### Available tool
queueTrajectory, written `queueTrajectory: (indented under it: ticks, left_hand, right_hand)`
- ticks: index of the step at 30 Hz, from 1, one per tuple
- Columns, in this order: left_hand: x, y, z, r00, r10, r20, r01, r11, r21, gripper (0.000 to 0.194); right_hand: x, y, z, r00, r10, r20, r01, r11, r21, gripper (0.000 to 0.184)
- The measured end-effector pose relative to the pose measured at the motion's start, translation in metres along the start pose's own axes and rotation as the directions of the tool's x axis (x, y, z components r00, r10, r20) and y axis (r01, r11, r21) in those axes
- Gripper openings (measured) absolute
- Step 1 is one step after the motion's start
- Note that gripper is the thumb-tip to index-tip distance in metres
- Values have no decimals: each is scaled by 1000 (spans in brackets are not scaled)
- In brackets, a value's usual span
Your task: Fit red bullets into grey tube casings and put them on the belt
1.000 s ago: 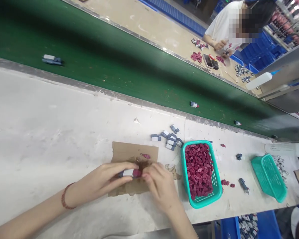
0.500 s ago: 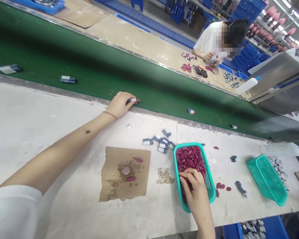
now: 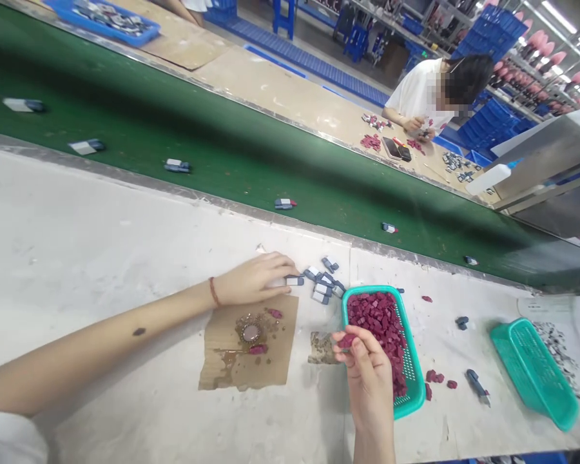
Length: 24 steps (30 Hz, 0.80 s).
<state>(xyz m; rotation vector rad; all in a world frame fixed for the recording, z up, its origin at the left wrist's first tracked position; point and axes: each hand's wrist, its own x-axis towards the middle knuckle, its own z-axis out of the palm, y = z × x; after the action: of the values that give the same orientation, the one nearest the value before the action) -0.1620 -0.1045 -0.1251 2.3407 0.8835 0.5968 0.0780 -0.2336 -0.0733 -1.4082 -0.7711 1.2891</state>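
Note:
My left hand (image 3: 258,278) is over the white table, its thumb and fingers apart around a blue-grey plastic part (image 3: 294,281) with a pale top face. Whether the fingertips touch that part I cannot tell. Several similar blue-grey parts (image 3: 321,293) lie in a loose pile just right of it. My right hand (image 3: 370,374) pinches a small dark red piece (image 3: 347,340) between thumb and fingers, above the left edge of a green basket (image 3: 418,386). Many more dark red pieces (image 3: 374,316) fill this basket.
Brown cardboard (image 3: 275,367) bears a wet round cap (image 3: 250,332) and two red pieces. Beyond the table runs a green conveyor belt (image 3: 232,174) carrying spaced-out parts. A second green basket (image 3: 536,374) stands at right, near scattered pieces. Across the belt a person (image 3: 415,90) handles small parts.
My left hand has left a red-tipped part on the belt and come back to the blue-grey parts. My right hand has risen from the basket with a red piece. Belt parts have shifted right.

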Motion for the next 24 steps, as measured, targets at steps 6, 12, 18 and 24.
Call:
queueTrajectory:
  ticks: [6,12,18,24]
  left_hand:
    - [-7,-62,-40,898,-263,-353,328,934,140,28]
    - [-23,-122,-110,679,-412,-608,591,798,119,36]
    - [-20,-138,-125,624,-509,-593,572,814,-96,35]
    - [-25,-97,-89,564,-720,-405,449,679,-582,39]
  right_hand:
    - [3,17,30,999,-22,43,28,989,-144,35]
    - [4,43,54,992,-48,120,80,956,-284,38]
    - [3,44,75,916,-176,360,357,767,-533,33]
    - [10,49,97,704,-321,634,707,404,-581,35]
